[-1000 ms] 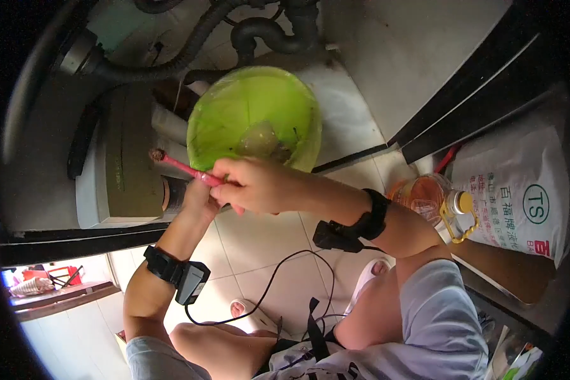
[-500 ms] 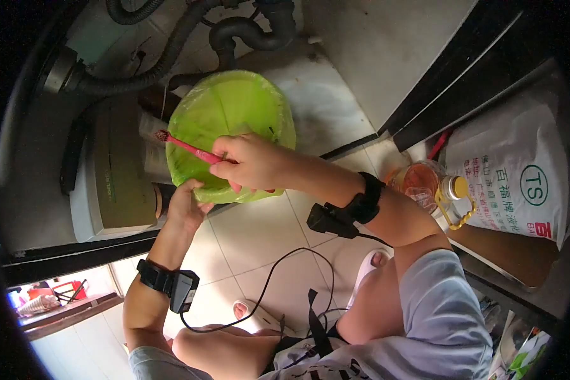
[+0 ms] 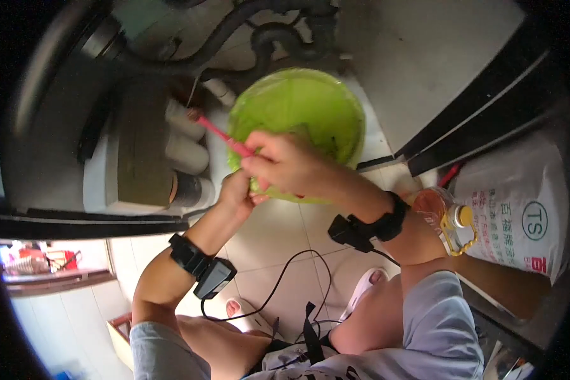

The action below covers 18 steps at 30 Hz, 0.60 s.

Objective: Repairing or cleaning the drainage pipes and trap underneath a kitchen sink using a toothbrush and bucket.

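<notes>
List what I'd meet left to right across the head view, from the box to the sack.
Olive-and-white box → pink-handled brush → right hand → yellow-capped bottle → white printed sack. Left out for overlap: left hand, lime-green bin.

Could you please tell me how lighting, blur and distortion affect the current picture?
Head view: the right hand and pink-handled brush look slightly smeared; head view: the dark drain pipe sits in dim light, while the floor tiles are much brighter; head view: fisheye distortion curves edges near the rim, with black corners.
</notes>
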### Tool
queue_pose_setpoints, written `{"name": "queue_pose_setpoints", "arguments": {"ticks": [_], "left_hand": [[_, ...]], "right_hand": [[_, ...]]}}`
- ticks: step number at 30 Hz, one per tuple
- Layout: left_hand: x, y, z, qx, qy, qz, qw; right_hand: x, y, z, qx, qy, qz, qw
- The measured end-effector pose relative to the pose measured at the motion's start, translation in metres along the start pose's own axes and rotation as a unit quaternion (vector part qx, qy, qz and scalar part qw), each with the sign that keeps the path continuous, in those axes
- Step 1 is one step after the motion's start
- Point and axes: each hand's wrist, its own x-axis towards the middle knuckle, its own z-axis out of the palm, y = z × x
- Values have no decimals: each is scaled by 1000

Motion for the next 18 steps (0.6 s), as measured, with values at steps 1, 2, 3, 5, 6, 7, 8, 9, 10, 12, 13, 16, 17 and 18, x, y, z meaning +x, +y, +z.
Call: {"name": "queue_pose_setpoints", "arguments": {"ticks": [1, 2, 3, 5, 6, 7, 8, 9, 10, 12, 13, 16, 17, 18], "left_hand": [[-3, 0, 6, -2, 6, 6, 1000], [-2, 1, 5, -8, 12, 7, 1000], [1, 1, 3, -24, -5, -6, 1000], [6, 4, -8, -27, -7, -23, 999], [5, 5, -14, -30, -2, -19, 999], [2, 7, -14, -29, 20, -8, 999], [-1, 9, -15, -28, 41, 4, 999], [-4, 12, -19, -24, 53, 3, 998], [-4, 13, -24, -23, 54, 2, 998], [-3, 16, -34, -27, 63, 7, 998], [-8, 20, -34, -14, 86, 13, 996], [1, 23, -54, -8, 140, 21, 990], [1, 26, -61, -12, 157, 14, 987], [0, 27, -69, -16, 163, 19, 986]], "right_hand": [[-1, 1, -2, -10, 9, -11, 1000], [-2, -1, -4, -15, 11, -17, 1000], [-2, -3, -5, -18, 11, -23, 1000], [-2, -14, -7, -59, -8, 29, 998], [-2, -16, -7, -73, -16, 45, 996], [-2, -12, -10, -92, -19, 17, 995], [-1, -9, -11, -72, -8, 49, 996], [0, -5, -12, -51, 5, 81, 995], [1, -1, -13, -50, 5, 81, 995], [5, 8, -16, -103, 21, 76, 992], [7, 13, -16, -147, 35, 55, 987], [8, 18, -16, -209, 40, 48, 976], [9, 18, -14, -207, 35, 42, 977], [10, 17, -10, -218, 36, 54, 974]]}}
